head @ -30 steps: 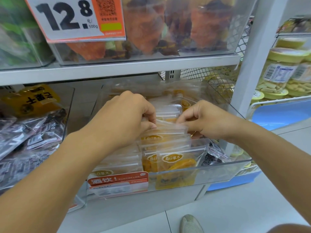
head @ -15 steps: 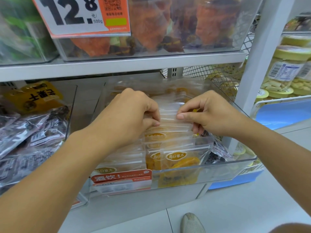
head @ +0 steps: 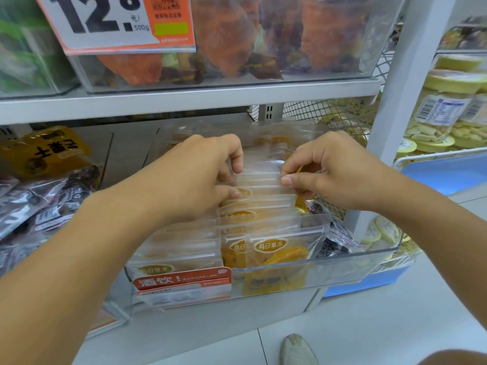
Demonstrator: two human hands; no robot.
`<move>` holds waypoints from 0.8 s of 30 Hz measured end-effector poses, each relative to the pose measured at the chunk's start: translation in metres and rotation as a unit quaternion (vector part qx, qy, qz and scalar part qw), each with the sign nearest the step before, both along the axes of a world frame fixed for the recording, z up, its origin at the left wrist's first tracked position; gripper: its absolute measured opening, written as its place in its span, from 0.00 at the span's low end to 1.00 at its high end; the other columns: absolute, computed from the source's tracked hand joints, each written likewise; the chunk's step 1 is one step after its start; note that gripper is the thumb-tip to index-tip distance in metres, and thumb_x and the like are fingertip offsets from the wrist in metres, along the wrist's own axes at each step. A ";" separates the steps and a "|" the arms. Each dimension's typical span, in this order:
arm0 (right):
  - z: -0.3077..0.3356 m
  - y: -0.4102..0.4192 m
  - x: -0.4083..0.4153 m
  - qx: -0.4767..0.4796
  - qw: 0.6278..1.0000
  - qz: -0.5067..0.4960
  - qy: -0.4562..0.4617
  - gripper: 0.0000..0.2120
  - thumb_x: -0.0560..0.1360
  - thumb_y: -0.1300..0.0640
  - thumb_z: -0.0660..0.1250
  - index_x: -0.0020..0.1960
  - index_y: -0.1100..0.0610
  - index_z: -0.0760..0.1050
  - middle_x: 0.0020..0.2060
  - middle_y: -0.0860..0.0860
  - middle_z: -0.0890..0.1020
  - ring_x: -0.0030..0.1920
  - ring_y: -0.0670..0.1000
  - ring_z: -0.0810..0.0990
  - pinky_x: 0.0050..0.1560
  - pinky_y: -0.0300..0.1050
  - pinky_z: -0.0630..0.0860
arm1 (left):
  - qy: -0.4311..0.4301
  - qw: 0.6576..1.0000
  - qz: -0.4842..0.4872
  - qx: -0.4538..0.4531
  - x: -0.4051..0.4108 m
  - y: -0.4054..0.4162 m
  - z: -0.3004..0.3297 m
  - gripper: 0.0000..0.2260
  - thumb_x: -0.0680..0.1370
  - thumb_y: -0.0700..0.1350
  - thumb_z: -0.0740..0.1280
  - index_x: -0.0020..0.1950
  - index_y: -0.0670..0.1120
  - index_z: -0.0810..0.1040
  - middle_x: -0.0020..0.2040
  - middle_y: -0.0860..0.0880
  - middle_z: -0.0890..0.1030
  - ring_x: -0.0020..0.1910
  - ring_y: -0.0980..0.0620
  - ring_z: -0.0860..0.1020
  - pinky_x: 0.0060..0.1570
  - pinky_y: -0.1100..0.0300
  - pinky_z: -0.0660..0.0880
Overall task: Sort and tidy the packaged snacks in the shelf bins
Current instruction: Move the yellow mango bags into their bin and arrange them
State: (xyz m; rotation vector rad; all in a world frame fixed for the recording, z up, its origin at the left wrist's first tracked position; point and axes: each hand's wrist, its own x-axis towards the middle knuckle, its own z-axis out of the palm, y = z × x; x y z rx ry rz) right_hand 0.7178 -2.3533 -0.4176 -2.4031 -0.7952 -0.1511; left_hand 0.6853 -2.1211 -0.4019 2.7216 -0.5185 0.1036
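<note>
Both hands pinch one packet's (head: 259, 177) top edge: left hand (head: 200, 177) at 9 o'clock, right hand (head: 334, 172) at 3. Uneven pulling might topple neighbouring packets in the bin (head: 342, 270).

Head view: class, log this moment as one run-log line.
left hand: grips clear snack packets | right hand: pinches same packets | location: clear shelf bin | packets: upright row
</note>
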 end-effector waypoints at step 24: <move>0.000 -0.019 -0.003 0.144 0.966 -0.054 0.208 0.08 0.74 0.57 0.73 0.46 0.62 0.85 0.41 0.59 0.86 0.42 0.54 0.87 0.44 0.48 0.85 | -0.037 0.999 -0.017 -0.029 0.017 -0.002 -0.006 0.11 0.71 0.63 0.71 0.46 0.59 0.83 0.51 0.61 0.78 0.50 0.63 0.76 0.50 0.67 0.70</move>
